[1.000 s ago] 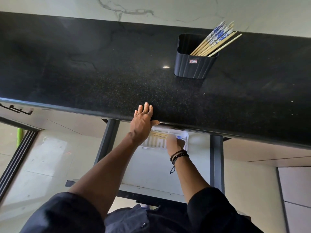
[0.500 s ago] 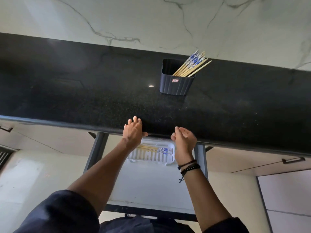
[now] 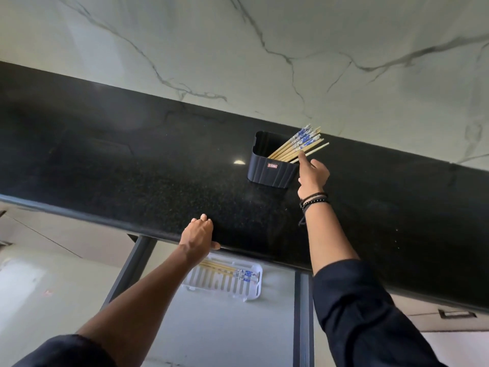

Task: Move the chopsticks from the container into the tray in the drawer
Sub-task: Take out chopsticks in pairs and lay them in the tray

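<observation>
Landmark: the dark container [image 3: 270, 169] stood upright on the black countertop [image 3: 132, 165], near the marble wall [image 3: 238, 49] behind it.
Chopsticks in container: a bundle of chopsticks [image 3: 299, 145] leaned out over the container's right rim, blue-patterned ends up and to the right.
Right hand: the right hand [image 3: 313, 173] was stretched out just right of the container, its index fingertip touching the lowest leaning chopstick; the other fingers were loosely curled and nothing was grasped.
Right wrist: dark bracelets [image 3: 315, 200] circled the wrist, nearer the viewer than the container, and a dark sleeve [image 3: 357, 313] covered the forearm.
Left hand: the left hand [image 3: 198, 235] rested on the countertop's front edge, well to the near left of the container, fingers lying over the top and thumb against the edge face; it held no object.
Drawer: the open drawer [image 3: 225, 327] lay below the countertop edge, on the viewer's side of the container.
Tray: a white slotted tray [image 3: 225, 283] sat in the drawer, directly under the counter edge.
Chopsticks in tray: a few chopsticks [image 3: 230, 271] lay flat across the tray's far side, patterned ends toward the right.
</observation>
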